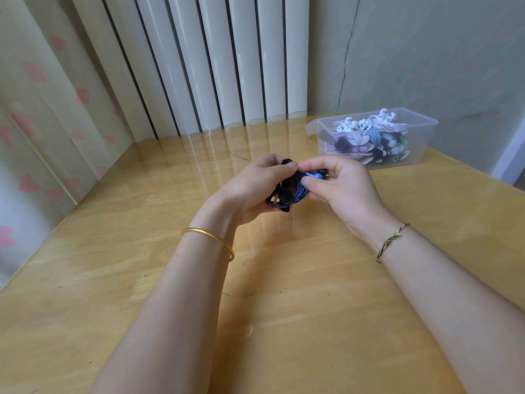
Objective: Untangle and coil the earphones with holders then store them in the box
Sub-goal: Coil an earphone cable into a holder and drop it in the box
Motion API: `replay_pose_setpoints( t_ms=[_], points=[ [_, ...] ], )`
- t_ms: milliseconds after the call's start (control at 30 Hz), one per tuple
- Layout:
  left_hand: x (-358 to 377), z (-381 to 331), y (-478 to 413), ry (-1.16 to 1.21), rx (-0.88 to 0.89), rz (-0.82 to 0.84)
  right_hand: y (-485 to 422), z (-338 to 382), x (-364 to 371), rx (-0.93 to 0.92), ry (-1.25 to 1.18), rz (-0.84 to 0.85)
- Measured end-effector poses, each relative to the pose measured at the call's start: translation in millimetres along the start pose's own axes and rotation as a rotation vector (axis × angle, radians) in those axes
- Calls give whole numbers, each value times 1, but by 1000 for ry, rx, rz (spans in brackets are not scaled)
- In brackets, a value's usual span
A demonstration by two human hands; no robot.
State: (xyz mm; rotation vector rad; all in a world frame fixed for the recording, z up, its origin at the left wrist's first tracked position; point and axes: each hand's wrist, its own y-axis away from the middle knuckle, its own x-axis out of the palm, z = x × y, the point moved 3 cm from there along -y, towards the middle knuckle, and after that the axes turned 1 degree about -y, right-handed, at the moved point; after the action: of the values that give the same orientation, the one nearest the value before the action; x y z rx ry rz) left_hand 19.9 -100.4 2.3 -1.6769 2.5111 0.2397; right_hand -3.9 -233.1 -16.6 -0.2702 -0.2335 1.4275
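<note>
Both hands hold a dark blue earphone bundle [287, 191] above the table [113, 251]; left hand [255, 189] grips it, right hand [338, 189] pinches its top; beyond the right hand, the box [397, 155] already holds many coiled sets; this one remains unstored.

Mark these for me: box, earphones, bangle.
box [422, 141]: head view, clear front wall near its right end.
earphones [289, 190]: head view, middle of the dark-and-blue cord bundle.
bangle [211, 236]: head view, top of the gold band.
</note>
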Motion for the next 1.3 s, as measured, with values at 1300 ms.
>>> replay_pose_setpoints(
  t_ms=[1300],
  points=[
    [-3,7,-12,606,-147,-247,8,-3,14,123,-72,-89]
  ],
)
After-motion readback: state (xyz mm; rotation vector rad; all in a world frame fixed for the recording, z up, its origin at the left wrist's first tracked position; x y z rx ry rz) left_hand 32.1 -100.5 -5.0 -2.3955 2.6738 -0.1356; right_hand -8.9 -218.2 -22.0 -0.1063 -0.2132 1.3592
